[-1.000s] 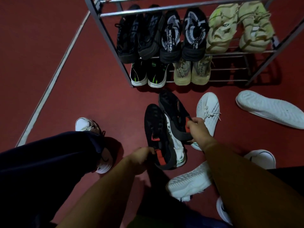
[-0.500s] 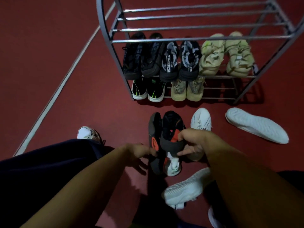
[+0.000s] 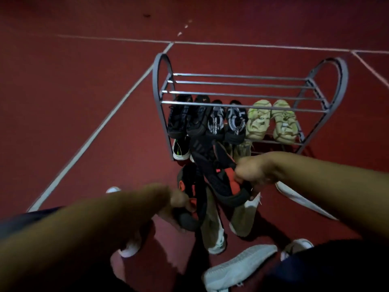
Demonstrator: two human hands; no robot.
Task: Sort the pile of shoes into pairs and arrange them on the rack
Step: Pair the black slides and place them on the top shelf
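Shoes of one black-and-red pair (image 3: 219,182) are gripped at the heel, one in the closed left hand (image 3: 179,202), one in the closed right hand (image 3: 248,171), presumably for shelving together; the rack (image 3: 237,104) stands at twelve o'clock.

Rack (image 3: 248,105) stands on the floor (image 3: 84,91), ahead of the person. Its top tier carries nothing. On the tier below, six shoes in a row, toes hanging toward the camera. Lowest tier: one shoe (image 3: 180,149) visible at the rack's left end; others there are hidden, probably more. In front of the rack, two shoes held up side by side: left hand (image 3: 179,202) on one shoe (image 3: 189,199), right hand (image 3: 250,172) on the other (image 3: 219,175). Nearer than those, a loose shoe (image 3: 237,268) lies on the floor; another (image 3: 303,201) lies off the rack's front right.
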